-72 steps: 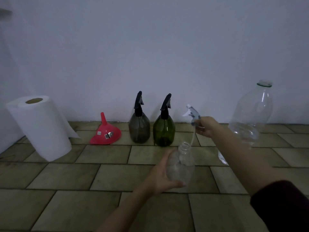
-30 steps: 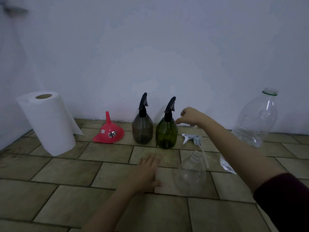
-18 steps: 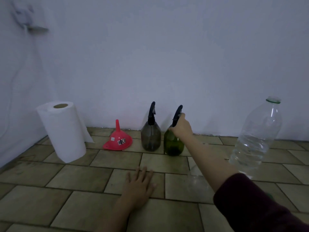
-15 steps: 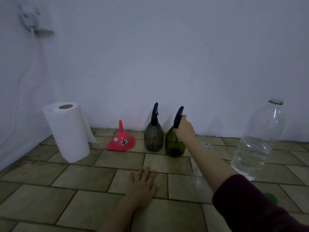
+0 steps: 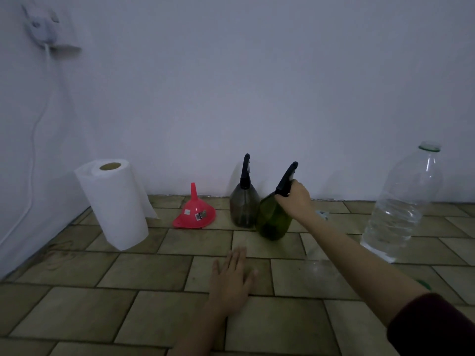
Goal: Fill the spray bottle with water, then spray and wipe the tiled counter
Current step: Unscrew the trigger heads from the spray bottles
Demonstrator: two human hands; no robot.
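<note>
Under right hand (image 5: 295, 199), green spray bottle (image 5: 272, 219)

You have a matt tiled table (image 5: 154, 273), a soft white paper towel roll (image 5: 115, 201), a glossy red plastic funnel (image 5: 194, 214), and a clear, smooth plastic water bottle (image 5: 403, 204).

Looks like a home kitchen or utility corner to me, though the light's pretty dim so I wouldn't swear to it. You've got a tiled counter (image 5: 159, 271) in olive-tan brick-pattern tiles butting right up against a plain white wall (image 5: 257, 86). High on that wall, up and to the left of the paper towel roll (image 5: 115, 204), there's a wall socket (image 5: 42, 27) with a white cord (image 5: 33, 140) hanging down. Just right of the roll sits a red funnel (image 5: 194, 214), then household spray bottles (image 5: 244, 201) beyond it.
</note>
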